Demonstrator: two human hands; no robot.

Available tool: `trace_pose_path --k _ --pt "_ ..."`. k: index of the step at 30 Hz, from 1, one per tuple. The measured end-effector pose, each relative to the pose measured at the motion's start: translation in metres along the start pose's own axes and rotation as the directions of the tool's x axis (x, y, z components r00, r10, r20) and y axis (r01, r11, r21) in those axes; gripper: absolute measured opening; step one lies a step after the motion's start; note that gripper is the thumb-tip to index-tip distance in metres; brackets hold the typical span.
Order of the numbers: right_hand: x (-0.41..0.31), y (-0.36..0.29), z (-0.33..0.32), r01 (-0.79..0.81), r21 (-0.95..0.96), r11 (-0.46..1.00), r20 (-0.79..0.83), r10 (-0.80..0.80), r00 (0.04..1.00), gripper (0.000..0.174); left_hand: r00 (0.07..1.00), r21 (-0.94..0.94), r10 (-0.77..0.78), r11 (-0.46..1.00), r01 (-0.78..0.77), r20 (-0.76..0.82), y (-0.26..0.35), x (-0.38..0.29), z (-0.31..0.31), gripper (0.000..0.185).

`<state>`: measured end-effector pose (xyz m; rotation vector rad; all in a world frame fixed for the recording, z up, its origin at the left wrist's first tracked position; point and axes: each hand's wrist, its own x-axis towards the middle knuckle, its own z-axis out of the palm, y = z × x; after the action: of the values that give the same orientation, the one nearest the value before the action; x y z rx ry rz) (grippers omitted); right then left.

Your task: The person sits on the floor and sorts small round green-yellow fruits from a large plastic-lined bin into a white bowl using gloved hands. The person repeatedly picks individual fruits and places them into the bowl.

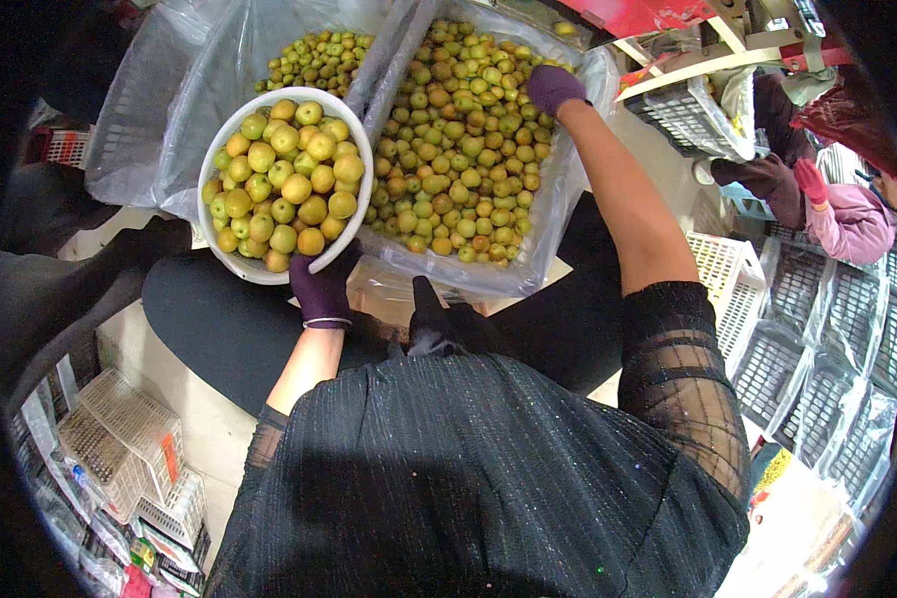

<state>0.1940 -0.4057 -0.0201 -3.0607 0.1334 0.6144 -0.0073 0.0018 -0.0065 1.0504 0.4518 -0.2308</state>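
Note:
My left hand [321, 288], in a purple glove, grips the near rim of a round white plastic basket [217, 254]. Green-yellow round fruit [295, 187], much like jujubes or small plums, heap inside it. To its right stands a crate lined with clear plastic [486, 280], filled with a broad layer of similar fruit [456, 149]. My right hand [557, 90], also purple-gloved, rests at that crate's far right side, against the fruit; its fingertips are hidden, so any fruit in it cannot be made out. Behind the basket, a second lined crate [217, 67] contains a smaller pile of fruit [321, 60].
A person in a pink top with a red glove [812, 182] sits at the right. Plastic-lined black crates [770, 374] and a white crate [725, 284] stand there. Beige crates [127, 426] are stacked at lower left. A red metal frame [643, 15] overhangs at upper right.

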Motion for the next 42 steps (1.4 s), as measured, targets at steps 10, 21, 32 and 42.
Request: trace_pose_path --k 10,21,32,42 --pt "-0.051 -0.014 0.017 0.144 0.367 0.919 0.134 -0.205 0.970 0.035 0.998 -0.307 -0.069 0.949 0.066 0.001 0.000 0.008 0.005 0.041" --pt "-0.198 -0.074 -0.120 0.159 0.852 -0.499 -0.424 -0.478 0.769 0.061 0.997 -0.225 -0.049 0.972 0.062 0.062 -0.030 0.026 -0.024 0.043" --pt "-0.225 -0.078 -0.123 0.311 0.852 -0.421 -0.488 -0.424 0.763 0.076 0.969 -0.533 -0.211 0.809 0.248 0.130 -0.002 0.014 -0.001 0.041" --pt "-0.244 -0.078 -0.139 0.366 0.923 -0.117 -0.383 -0.367 0.848 0.063 0.994 -0.282 -0.074 0.955 0.093 0.078 -0.022 0.026 -0.017 0.042"
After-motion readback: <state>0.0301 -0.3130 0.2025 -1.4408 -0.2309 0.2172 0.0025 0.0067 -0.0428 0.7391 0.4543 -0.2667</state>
